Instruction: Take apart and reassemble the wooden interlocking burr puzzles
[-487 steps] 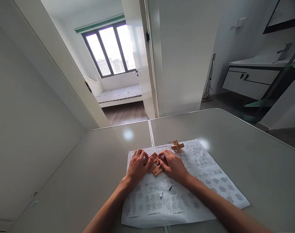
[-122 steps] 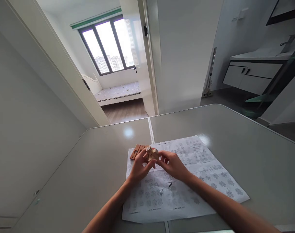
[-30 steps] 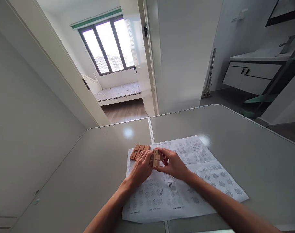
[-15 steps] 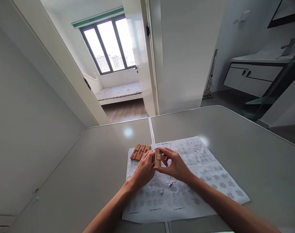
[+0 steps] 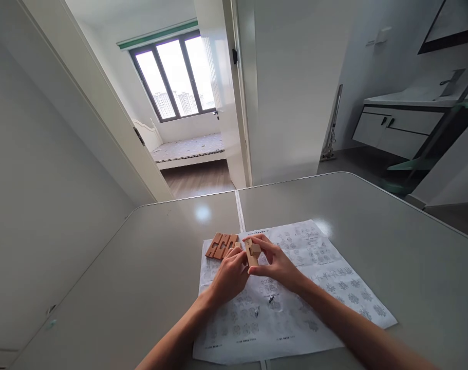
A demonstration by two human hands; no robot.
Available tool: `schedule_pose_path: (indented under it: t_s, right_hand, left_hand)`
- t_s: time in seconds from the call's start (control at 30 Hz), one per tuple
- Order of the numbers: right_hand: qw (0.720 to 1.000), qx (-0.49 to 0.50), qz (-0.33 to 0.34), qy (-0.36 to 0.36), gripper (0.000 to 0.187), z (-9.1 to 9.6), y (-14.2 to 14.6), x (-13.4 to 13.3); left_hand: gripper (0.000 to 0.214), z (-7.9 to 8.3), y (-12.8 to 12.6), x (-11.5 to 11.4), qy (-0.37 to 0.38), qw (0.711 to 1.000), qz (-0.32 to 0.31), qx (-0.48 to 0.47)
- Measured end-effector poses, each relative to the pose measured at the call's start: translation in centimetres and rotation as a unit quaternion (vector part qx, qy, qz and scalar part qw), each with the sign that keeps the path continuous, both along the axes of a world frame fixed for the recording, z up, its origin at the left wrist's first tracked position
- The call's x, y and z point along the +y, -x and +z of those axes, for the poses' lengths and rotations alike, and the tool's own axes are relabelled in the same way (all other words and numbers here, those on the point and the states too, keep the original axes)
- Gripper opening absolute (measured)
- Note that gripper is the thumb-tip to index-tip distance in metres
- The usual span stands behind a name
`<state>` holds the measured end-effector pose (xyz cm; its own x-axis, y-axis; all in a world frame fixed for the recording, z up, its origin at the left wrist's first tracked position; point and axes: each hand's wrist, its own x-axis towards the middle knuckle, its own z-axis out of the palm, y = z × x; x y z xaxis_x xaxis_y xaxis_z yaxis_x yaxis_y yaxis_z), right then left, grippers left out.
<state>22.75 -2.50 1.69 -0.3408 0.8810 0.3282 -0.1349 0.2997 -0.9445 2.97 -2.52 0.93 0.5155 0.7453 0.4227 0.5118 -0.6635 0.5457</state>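
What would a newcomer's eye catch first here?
The bright window at upper left likely draws the eye first. Below centre, the right hand grips a pale wooden block beside the left hand, over a printed sheet. Reddish-brown slotted pieces lie at the sheet's far left corner.

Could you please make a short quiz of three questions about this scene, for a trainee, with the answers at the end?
1. Multiple choice: what covers part of the table?
A) a towel
B) a printed sheet
C) a tray

2. True or false: the reddish-brown wooden pieces lie to the right of the right hand.

3. Fill in: the right hand holds the light wooden block between its fingers and its ____.

Key: 1. B. 2. False; they lie to its left, near the left hand. 3. Thumb.
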Motion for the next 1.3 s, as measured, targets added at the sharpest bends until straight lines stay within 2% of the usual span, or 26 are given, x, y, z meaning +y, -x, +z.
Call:
schedule_pose_path:
  t_s: [0.17, 0.3, 0.47, 0.9, 1.1, 1.2, 1.3]
  right_hand:
    - [0.999, -0.035, 0.019, -0.019, 0.058, 0.9, -0.8, 0.3]
    - [0.993, -0.104, 0.0, -0.057, 0.057, 1.1, -1.4, 0.3]
    - [0.984, -0.152, -0.031, -0.091, 0.055, 1.2, -1.4, 0.2]
    - [0.972, -0.195, -0.091, -0.09, 0.063, -0.6, -0.4, 0.5]
    - [0.989, -0.102, -0.101, -0.029, 0.058, -0.3, 0.2, 0.1]
    - [0.997, 0.006, -0.058, 0.043, 0.059, -0.3, 0.6, 0.0]
    - [0.987, 0.112, -0.013, 0.117, 0.062, -0.4, 0.9, -0.2]
  left_hand:
    - [0.019, 0.4, -0.2, 0.0, -0.035, 0.999, 0.016, -0.008]
    - [0.016, 0.6, 0.1, 0.2, -0.07, 0.997, 0.006, 0.01]
    - [0.007, 1.2, 1.2, 0.6, -0.06, 0.998, -0.018, 0.005]
    - [0.009, 1.5, 2.6, 1.2, -0.046, 0.998, 0.031, 0.013]
    - [0.009, 1.6, 2.0, 1.0, -0.057, 0.998, 0.031, -0.011]
    - [0.013, 1.9, 1.5, 0.8, -0.066, 0.997, 0.03, -0.026]
    - [0.01, 2.5, 1.1, 0.5, -0.071, 0.996, 0.034, -0.048]
